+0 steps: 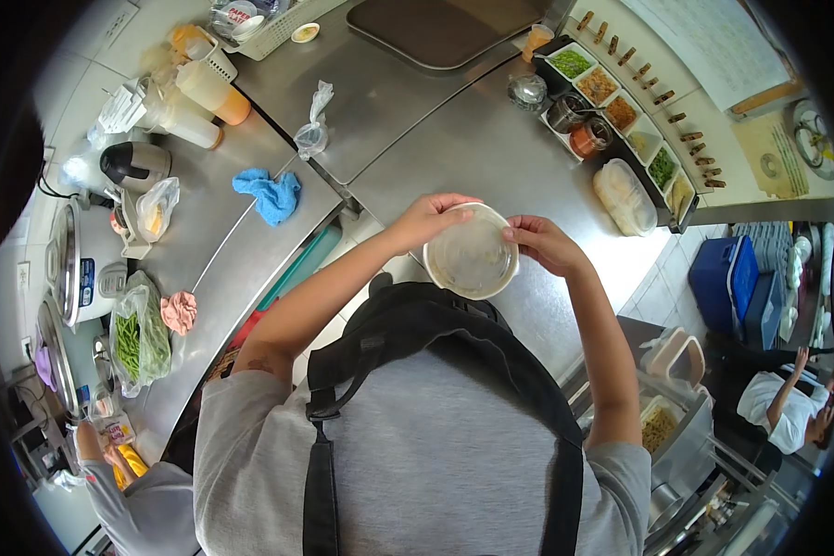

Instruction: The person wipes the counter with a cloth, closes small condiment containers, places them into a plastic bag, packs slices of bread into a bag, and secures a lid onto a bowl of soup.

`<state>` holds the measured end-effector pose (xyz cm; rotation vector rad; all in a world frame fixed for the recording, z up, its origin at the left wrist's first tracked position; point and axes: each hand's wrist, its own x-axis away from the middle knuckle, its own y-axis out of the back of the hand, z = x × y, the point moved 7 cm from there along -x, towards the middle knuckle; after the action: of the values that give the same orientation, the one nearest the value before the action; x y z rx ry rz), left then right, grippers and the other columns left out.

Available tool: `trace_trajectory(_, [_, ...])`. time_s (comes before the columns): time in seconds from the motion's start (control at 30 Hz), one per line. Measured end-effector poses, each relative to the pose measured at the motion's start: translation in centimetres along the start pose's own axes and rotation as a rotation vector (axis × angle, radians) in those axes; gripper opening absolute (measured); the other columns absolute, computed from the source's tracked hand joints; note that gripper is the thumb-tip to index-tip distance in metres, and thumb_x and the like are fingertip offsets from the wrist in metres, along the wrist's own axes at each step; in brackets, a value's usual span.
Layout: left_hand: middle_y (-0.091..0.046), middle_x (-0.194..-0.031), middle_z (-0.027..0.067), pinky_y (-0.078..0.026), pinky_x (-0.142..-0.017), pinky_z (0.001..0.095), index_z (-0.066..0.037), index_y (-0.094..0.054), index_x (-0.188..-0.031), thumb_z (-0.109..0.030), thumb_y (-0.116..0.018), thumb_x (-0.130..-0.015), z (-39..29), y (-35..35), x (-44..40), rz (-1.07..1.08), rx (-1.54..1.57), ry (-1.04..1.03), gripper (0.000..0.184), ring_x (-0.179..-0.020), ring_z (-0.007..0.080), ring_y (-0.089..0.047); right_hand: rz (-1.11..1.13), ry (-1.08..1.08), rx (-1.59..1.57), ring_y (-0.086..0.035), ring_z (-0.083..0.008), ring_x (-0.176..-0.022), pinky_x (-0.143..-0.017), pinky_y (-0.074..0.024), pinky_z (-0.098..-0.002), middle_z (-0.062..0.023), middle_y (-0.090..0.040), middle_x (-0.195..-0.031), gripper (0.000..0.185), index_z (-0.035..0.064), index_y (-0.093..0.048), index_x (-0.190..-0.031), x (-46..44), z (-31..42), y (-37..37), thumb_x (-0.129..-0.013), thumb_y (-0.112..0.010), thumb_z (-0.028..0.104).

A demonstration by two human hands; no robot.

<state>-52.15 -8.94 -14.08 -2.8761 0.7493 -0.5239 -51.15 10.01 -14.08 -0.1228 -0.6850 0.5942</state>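
A round white-rimmed takeaway bowl (473, 255) is held up close to my chest, above the steel counter's near edge. Its top looks like a translucent lid, and the contents cannot be made out. My left hand (428, 222) grips the rim from the left, with the thumb on top and fingers around the far side. On the right side, my right hand (545, 245) pinches the edge between thumb and fingers. Parts of the fingers of both hands are hidden by the bowl.
A steel counter (435, 148) bears a condiment rack (618, 111), a plastic tub (624, 196), a tied plastic bag (315, 125) and a brown tray (445, 32). At left lie a blue cloth (269, 195) and bagged green beans (139, 338). Other people work at lower left and right.
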Motion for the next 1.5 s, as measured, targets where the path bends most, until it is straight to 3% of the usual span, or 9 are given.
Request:
trace_trajectory(0.27, [-0.069, -0.110, 0.0053, -0.051, -0.086, 0.0269, -0.006, -0.065, -0.123, -0.023, -0.063, -0.094, 0.1, 0.1, 0.0, -0.014, -0.010, 0.031, 0.033, -0.097, 0.0112, -0.064, 0.062, -0.001, 0.322, -0.057, -0.0078, -0.088, -0.081, -0.0465, -0.0247, 0.0006, -0.063, -0.096, 0.030, 0.0044, -0.065, -0.106, -2.1, 2.3, 0.2, -0.088, -0.072, 0.028])
trace_trajectory(0.53, [-0.069, -0.111, 0.0061, -0.052, -0.087, 0.0281, -0.004, -0.065, -0.124, -0.027, -0.062, -0.095, 0.6, -0.1, -0.6, 0.090, -0.037, 0.069, 0.036, -0.098, 0.0122, -0.065, 0.241, -0.139, 0.203, -0.056, -0.0095, -0.090, -0.084, -0.0459, -0.0262, 0.0001, -0.062, -0.095, 0.033, 0.0050, -0.065, -0.106, -2.7, 1.4, 0.2, -0.087, -0.073, 0.032])
trace_trajectory(0.77, [-0.069, -0.108, 0.0076, -0.053, -0.085, 0.0287, -0.004, -0.066, -0.121, -0.032, -0.061, -0.096, 1.6, 0.0, -0.4, -0.009, 0.107, 0.202, 0.038, -0.095, 0.0140, -0.066, 0.241, -0.208, 0.054, -0.058, -0.0097, -0.091, -0.086, -0.0466, -0.0265, 0.0009, -0.063, -0.099, 0.033, 0.0078, -0.062, -0.109, -2.6, 0.6, 0.0, -0.087, -0.074, 0.030])
trace_trajectory(0.9, [-0.069, -0.106, 0.0068, -0.053, -0.082, 0.0283, -0.003, -0.067, -0.117, -0.029, -0.066, -0.093, 0.9, -0.2, -0.3, -0.144, 0.159, 0.039, 0.036, -0.093, 0.0131, -0.066, 0.084, -0.091, -0.217, -0.059, -0.0110, -0.092, -0.080, -0.0488, -0.0271, 0.0015, -0.062, -0.099, 0.032, 0.0130, -0.060, -0.111, -2.1, -1.1, 0.1, -0.086, -0.075, 0.026])
trace_trajectory(1.0, [-0.070, -0.103, 0.0058, -0.052, -0.081, 0.0273, -0.003, -0.068, -0.115, -0.027, -0.069, -0.091, 0.3, 0.3, -0.2, -0.190, 0.076, -0.047, 0.034, -0.092, 0.0116, -0.065, -0.116, 0.130, 0.068, -0.059, -0.0119, -0.093, -0.078, -0.0494, -0.0286, 0.0014, -0.063, -0.101, 0.030, 0.0118, -0.061, -0.111, -1.5, 0.5, 0.9, -0.086, -0.074, 0.022])
trace_trajectory(1.1, [-0.070, -0.099, 0.0052, -0.051, -0.081, 0.0264, -0.003, -0.069, -0.114, -0.028, -0.070, -0.090, 0.6, 0.6, -0.2, -0.248, 0.025, -0.104, 0.034, -0.091, 0.0106, -0.064, -0.551, 0.463, 0.760, -0.061, -0.0163, -0.094, -0.077, -0.0495, -0.0309, -0.0029, -0.064, -0.106, 0.034, 0.0087, -0.063, -0.115, 1.4, 5.1, -1.3, -0.084, -0.072, 0.019])
trace_trajectory(1.2, [-0.071, -0.098, 0.0050, -0.051, -0.083, 0.0261, -0.004, -0.070, -0.114, -0.027, -0.068, -0.091, -0.2, 0.5, 0.3, -0.304, -0.012, -0.198, 0.033, -0.091, 0.0105, -0.064, -0.669, 0.707, 0.791, -0.061, -0.0218, -0.097, -0.078, -0.0496, -0.0318, -0.0086, -0.065, -0.111, 0.040, 0.0060, -0.062, -0.120, 2.9, 6.2, -4.5, -0.083, -0.071, 0.018])
trace_trajectory(1.3, [-0.071, -0.099, 0.0057, -0.050, -0.084, 0.0259, -0.006, -0.071, -0.114, -0.026, -0.065, -0.093, -0.8, 0.5, 1.2, -0.310, -0.130, -0.278, 0.029, -0.091, 0.0107, -0.064, -0.789, 0.644, 0.907, -0.065, -0.0250, -0.089, -0.073, -0.0513, -0.0328, -0.0133, -0.068, -0.102, 0.035, 0.0040, -0.065, -0.117, 4.9, 6.1, -6.0, -0.084, -0.069, 0.016])
trace_trajectory(1.5, [-0.074, -0.097, 0.0079, -0.051, -0.083, 0.0277, -0.011, -0.072, -0.113, -0.023, -0.062, -0.094, -1.1, 0.3, 1.7, -0.306, -0.293, -0.272, 0.025, -0.088, 0.0114, -0.066, -0.942, 0.624, 0.797, -0.068, -0.0265, -0.065, -0.063, -0.0530, -0.0346, -0.0152, -0.071, -0.078, 0.016, 0.0010, -0.074, -0.091, 6.2, 3.2, -4.3, -0.083, -0.069, 0.014])
